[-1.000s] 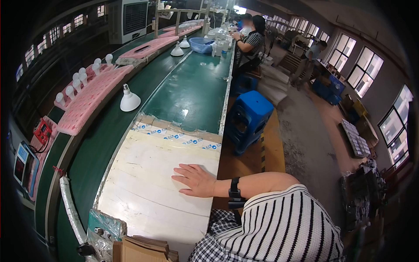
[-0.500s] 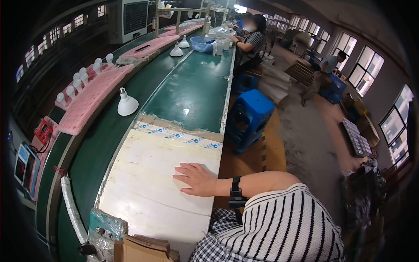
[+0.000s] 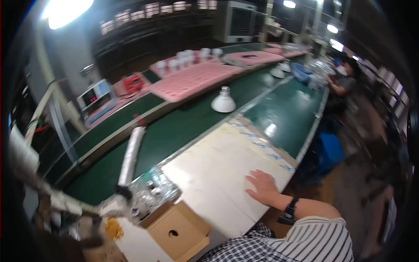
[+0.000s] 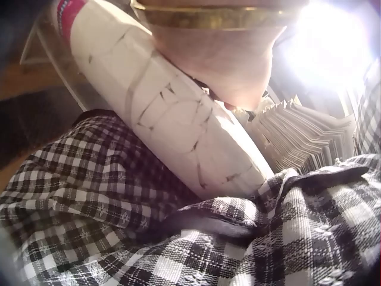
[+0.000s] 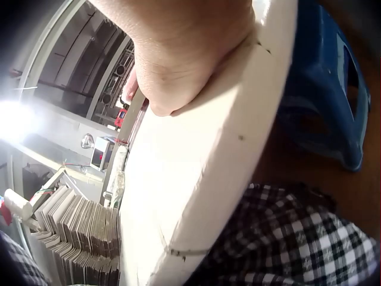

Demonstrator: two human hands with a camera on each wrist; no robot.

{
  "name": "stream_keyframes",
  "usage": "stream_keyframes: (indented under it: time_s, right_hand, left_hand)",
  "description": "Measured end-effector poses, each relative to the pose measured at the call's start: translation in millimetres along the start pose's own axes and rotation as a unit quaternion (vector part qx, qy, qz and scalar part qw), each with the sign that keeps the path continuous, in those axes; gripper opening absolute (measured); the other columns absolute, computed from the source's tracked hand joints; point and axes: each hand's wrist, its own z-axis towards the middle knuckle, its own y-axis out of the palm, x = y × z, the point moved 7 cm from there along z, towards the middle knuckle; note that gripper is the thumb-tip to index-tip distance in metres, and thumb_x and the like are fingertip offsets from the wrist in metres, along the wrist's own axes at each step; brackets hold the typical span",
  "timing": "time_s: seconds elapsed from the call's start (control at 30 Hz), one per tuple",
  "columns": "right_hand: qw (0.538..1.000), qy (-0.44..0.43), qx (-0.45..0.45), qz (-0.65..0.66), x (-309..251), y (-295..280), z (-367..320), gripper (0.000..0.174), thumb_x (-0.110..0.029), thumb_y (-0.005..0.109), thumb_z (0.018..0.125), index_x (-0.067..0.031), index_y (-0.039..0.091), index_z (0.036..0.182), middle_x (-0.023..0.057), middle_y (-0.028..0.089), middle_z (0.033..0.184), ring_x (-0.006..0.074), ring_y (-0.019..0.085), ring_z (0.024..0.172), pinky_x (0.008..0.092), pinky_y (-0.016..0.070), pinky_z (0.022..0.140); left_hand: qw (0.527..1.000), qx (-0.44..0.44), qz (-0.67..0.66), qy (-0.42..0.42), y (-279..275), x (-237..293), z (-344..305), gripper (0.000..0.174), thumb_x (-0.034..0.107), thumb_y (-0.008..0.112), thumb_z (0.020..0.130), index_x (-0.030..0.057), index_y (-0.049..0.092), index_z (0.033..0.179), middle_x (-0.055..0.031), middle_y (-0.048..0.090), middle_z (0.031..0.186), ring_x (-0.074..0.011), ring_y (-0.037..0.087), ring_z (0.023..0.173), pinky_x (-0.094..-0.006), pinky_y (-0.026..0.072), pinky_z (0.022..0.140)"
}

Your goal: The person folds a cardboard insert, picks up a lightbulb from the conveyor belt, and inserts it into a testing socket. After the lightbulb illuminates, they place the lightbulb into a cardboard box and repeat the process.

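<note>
My right hand [image 3: 263, 188] lies flat, fingers spread, on the white work surface [image 3: 218, 166], near its right edge. In the right wrist view, the heel of that hand [image 5: 184, 59] rests along the rounded edge. The left hand is outside the head view. In the left wrist view, its heel and wrist [image 4: 220, 59], with a gold band across them, stand at the edge of a white, scuffed surface [image 4: 172, 113]; its fingers are hidden. A stack of folded cardboard [image 4: 303, 134] lies close beyond it. Nearest in the head view is a brown cardboard piece with a round hole [image 3: 187, 225].
A white lamp [image 3: 223, 101] stands on the green belt [image 3: 192, 126]. Pink foam trays [image 3: 196, 81] with several white bulbs line the far side. A foil-wrapped pole [image 3: 131, 157] rises beside plastic-wrapped parts. A blue stool [image 3: 329, 148] stands right of the bench, with another person farther along.
The head view has swung left and down, bringing the meter, the pole and more of the cardboard into sight. My right hand stays spread on the white surface.
</note>
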Motion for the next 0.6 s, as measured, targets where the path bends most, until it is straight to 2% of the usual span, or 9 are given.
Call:
stream_keyframes:
  time_s: [0.07,0.1,0.13,0.23,0.27,0.3,0.37,0.5,0.6]
  right_hand:
    - [0.997,-0.027,-0.005,0.065,6.0,-6.6,35.2,0.040,-0.026,0.074,0.079,-0.0071,0.065,0.113,0.0147,0.062,0.117,0.0348,0.056,0.113,0.0470,0.0426,0.098]
    - [0.996,-0.065,-0.009,0.062,22.7,7.8,59.0,0.039,-0.020,0.072,0.079,-0.0050,0.064,0.115,0.0165,0.062,0.118,0.0365,0.056,0.112,0.0467,0.0430,0.098]
    - [0.995,-0.062,-0.001,0.077,33.0,11.1,83.9,0.045,-0.014,0.069,0.078,-0.0031,0.060,0.121,0.0182,0.060,0.123,0.0384,0.054,0.115,0.0481,0.0414,0.101]
    - [0.997,-0.069,0.027,0.035,122.2,50.9,194.9,0.069,-0.006,0.064,0.080,-0.0016,0.043,0.145,0.0206,0.045,0.145,0.0371,0.039,0.137,0.0468,0.0252,0.118]
    - [0.986,-0.126,0.080,0.074,166.7,69.2,253.6,0.062,-0.001,0.060,0.081,-0.0003,0.045,0.142,0.0233,0.045,0.144,0.0399,0.038,0.138,0.0450,0.0281,0.116]
    - [0.887,-0.343,0.254,-0.175,56.4,-20.4,240.6,0.040,-0.031,0.065,0.095,0.0025,0.064,0.117,0.0186,0.069,0.098,0.0328,0.065,0.087,0.0386,0.0538,0.075]
    - [0.954,-0.191,0.188,-0.135,83.5,-19.4,318.1,0.032,-0.018,0.060,0.095,0.0029,0.063,0.118,0.0225,0.067,0.102,0.0383,0.064,0.094,0.0425,0.0531,0.082]
    - [0.948,-0.191,0.225,-0.119,87.4,-25.1,398.8,0.034,-0.014,0.056,0.094,0.0036,0.062,0.123,0.0241,0.067,0.107,0.0393,0.062,0.104,0.0428,0.0488,0.093]
    - [0.977,-0.136,0.129,-0.102,92.2,-9.0,434.1,0.035,-0.016,0.049,0.097,0.0048,0.063,0.122,0.0269,0.067,0.109,0.0425,0.061,0.106,0.0442,0.0492,0.094]
  left_hand:
    - [1.000,-0.013,0.013,-0.002,-4.2,-0.3,4.5,0.031,0.021,0.057,0.097,0.0061,0.058,0.070,-0.0142,0.056,0.063,-0.0287,0.051,0.054,-0.0390,0.0390,0.050]
    - [0.997,-0.053,0.038,-0.033,2.5,-15.5,1.2,0.012,0.012,0.065,0.088,0.0052,0.064,0.078,-0.0151,0.065,0.079,-0.0323,0.065,0.074,-0.0390,0.0520,0.066]
    - [0.998,0.041,0.047,0.027,-10.4,0.7,6.6,0.029,0.019,0.071,0.084,0.0094,0.056,0.061,-0.0099,0.057,0.058,-0.0337,0.059,0.055,-0.0435,0.0467,0.051]
    - [0.998,0.038,0.033,0.023,-17.9,2.7,2.0,0.027,0.025,0.067,0.090,0.0094,0.059,0.070,-0.0103,0.058,0.064,-0.0316,0.060,0.060,-0.0421,0.0484,0.055]
    - [0.998,0.051,0.045,0.017,-21.2,2.7,0.4,0.027,0.026,0.065,0.091,0.0093,0.058,0.071,-0.0101,0.057,0.065,-0.0312,0.060,0.061,-0.0422,0.0487,0.056]
    - [0.997,0.049,0.050,0.028,-21.8,5.3,-1.3,0.028,0.027,0.064,0.092,0.0091,0.056,0.072,-0.0099,0.056,0.065,-0.0308,0.060,0.062,-0.0424,0.0491,0.057]
    - [0.996,0.056,0.069,0.003,-19.0,4.3,-5.1,0.029,0.027,0.063,0.093,0.0090,0.055,0.072,-0.0099,0.055,0.064,-0.0307,0.060,0.063,-0.0424,0.0492,0.057]
    - [0.997,0.028,0.076,-0.001,-15.3,6.8,-1.9,0.032,0.028,0.060,0.094,0.0087,0.052,0.071,-0.0098,0.054,0.066,-0.0306,0.060,0.064,-0.0423,0.0495,0.058]
    - [0.996,0.025,0.083,-0.012,-14.2,5.9,-2.6,0.032,0.028,0.060,0.094,0.0082,0.052,0.071,-0.0092,0.054,0.066,-0.0306,0.060,0.065,-0.0426,0.0498,0.059]
